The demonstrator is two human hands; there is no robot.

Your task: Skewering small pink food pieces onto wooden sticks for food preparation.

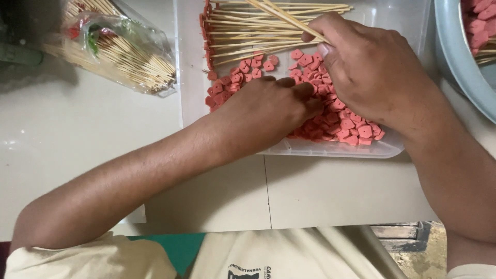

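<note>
Now right hand (369, 77) fingers pinch skewers (279, 15) — left hand (268, 111) fingers curl onto pink pieces (351, 124).

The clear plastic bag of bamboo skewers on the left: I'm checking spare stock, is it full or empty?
Partly full: the clear plastic bag holds a thick bundle of skewers, lying flat on the table.

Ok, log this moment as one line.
left hand: on pink pieces | right hand: holds skewers | tray: pieces, skewers

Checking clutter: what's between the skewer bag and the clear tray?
Head view: only a bare strip of white table separates the skewer bag from the clear tray.
</note>
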